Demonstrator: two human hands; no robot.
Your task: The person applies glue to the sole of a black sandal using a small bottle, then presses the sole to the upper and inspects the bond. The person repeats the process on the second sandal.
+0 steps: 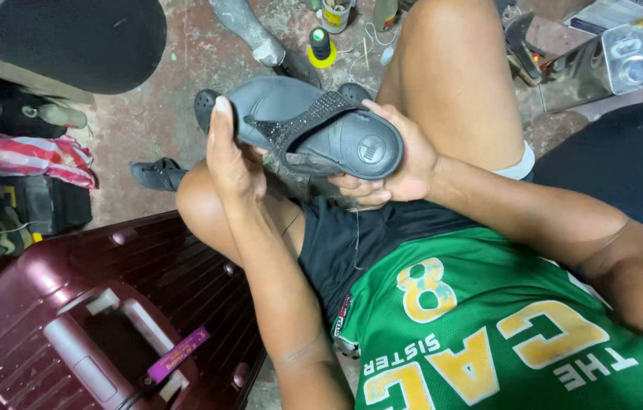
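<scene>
I hold a dark grey sandal [352, 137] with a glittery black strap over my lap, its footbed facing up. My left hand [232, 156] grips the toe end on the left, fingers pressed along its edge. My right hand [401, 163] cups the heel end from below and the right. A thin thread hangs down from under the sandal across my black shorts. My bent knees frame the sandal on both sides.
A maroon hard-shell suitcase [40, 319] lies at the lower left. Another dark sandal [156, 175] rests on the stained concrete floor. Small glue pots and a bottle [321, 45] stand at the top. A metal tool box [609, 64] sits at the upper right, striped cloth [25, 156] at the left.
</scene>
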